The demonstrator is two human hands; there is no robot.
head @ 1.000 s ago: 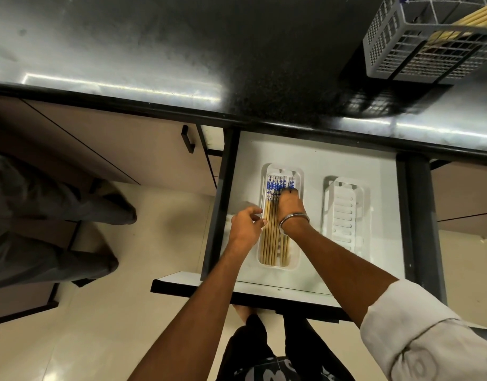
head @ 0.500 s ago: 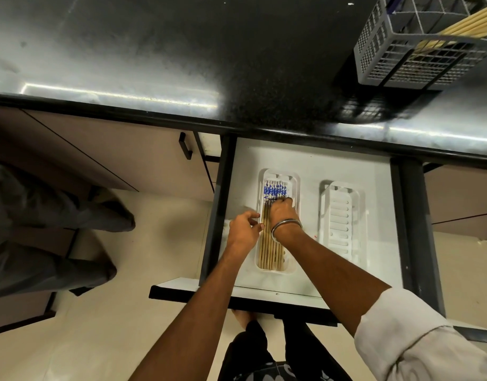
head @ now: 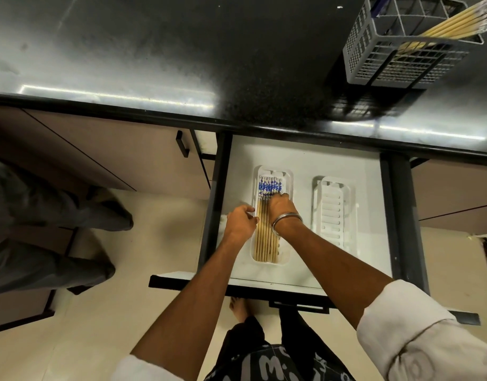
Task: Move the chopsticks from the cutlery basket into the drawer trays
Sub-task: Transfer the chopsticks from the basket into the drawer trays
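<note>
Chopsticks [head: 266, 237] laid in left tray [head: 287, 176]; right hand [head: 281, 208] pressed on them, fingers curled. Left hand [head: 241, 223] loosely curled beside tray, nothing gripped.

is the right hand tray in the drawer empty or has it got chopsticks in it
Empty. The right tray shows only its bare slotted white floor, while the chopsticks lie in the left tray.

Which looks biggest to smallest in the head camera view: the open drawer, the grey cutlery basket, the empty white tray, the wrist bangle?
1. Open drawer
2. Grey cutlery basket
3. Empty white tray
4. Wrist bangle

The basket stands higher, nearer the camera, which may flatter its size.
</note>
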